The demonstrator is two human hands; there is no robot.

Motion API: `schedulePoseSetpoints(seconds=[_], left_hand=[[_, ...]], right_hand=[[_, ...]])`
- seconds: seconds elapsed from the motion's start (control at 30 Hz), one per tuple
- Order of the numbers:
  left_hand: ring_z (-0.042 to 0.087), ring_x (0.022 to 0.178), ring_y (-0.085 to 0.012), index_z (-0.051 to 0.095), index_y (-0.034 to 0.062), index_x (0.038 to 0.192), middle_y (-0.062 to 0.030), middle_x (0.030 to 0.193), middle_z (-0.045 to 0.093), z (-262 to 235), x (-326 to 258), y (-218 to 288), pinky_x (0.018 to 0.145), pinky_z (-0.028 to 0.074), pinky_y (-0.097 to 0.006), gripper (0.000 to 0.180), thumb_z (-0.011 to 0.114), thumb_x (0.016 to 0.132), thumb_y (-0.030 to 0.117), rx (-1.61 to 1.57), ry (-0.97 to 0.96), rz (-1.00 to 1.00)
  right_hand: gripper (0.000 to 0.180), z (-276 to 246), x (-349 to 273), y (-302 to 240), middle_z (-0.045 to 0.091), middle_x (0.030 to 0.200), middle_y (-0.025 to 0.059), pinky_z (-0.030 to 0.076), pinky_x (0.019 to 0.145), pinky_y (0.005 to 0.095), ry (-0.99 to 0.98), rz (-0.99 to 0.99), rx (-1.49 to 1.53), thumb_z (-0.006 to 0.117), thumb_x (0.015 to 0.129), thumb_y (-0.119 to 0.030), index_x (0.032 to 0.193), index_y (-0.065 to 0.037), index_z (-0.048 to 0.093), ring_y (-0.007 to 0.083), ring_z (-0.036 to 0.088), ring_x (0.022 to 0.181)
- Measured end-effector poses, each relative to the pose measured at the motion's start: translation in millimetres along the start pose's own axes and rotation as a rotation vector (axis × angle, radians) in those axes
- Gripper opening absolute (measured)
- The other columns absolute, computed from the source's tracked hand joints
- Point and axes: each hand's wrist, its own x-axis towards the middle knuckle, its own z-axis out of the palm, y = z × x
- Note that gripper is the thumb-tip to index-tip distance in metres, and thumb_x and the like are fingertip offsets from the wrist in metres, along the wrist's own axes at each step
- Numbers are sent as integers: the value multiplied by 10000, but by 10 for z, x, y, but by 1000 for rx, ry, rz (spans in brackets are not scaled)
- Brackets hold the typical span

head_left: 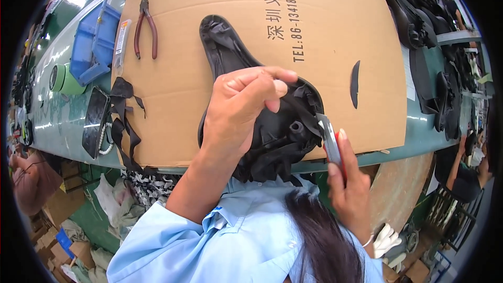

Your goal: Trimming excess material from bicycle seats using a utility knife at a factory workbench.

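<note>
Left hand [236, 110] fingers pinch black saddle cover [272, 126] — right hand [348, 178] grips knife [330, 139] — brown cardboard [209, 21]

Saddle [230, 52] lies on the cardboard sheet [335, 15], which covers the table [57, 120]. My left hand [241, 107] is on it; my right hand [348, 183] with the knife [330, 139] is at its right edge. Pliers [145, 26] far left; bin [94, 42] left beyond them.
</note>
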Motion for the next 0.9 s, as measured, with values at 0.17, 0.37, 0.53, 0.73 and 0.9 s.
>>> schedulePoseSetpoints(seconds=[0.17,0.37,0.53,0.73,0.9], left_hand=[[519,632,-104,491,24,596,-8,604,453,51,-116,83,514,349,-237,217,594,783,63,204,17,-181],[543,603,-301,571,-4,725,-151,764,600,160,305,280,587,423,-340,174,589,752,167,1730,-366,666],[490,610,-195,623,8,719,-83,678,609,244,787,397,653,390,-283,154,604,727,161,1525,-469,-40],[466,737,-93,618,39,725,-23,749,578,170,885,338,720,359,-252,191,595,831,196,65,-326,56],[383,488,-148,457,122,733,-33,585,386,707,795,688,433,315,-267,417,356,1021,407,-894,303,174]], right_hand=[[492,121,54,129,673,1047,166,500,699,291,132,-124,-195,531,897,8,1378,-78,467,210,655,765],[589,-166,704,33,504,611,86,413,496,373,68,-401,-396,596,835,-21,1374,-238,498,249,508,492],[576,56,804,75,604,715,131,430,513,374,55,-405,-170,578,858,-29,1397,-195,459,275,538,528],[544,209,409,-260,586,726,44,427,476,227,-54,253,376,476,942,-81,1465,-147,341,82,504,518],[552,175,160,-103,599,680,73,443,518,263,-63,35,161,533,909,-83,1439,-137,391,131,534,516]])
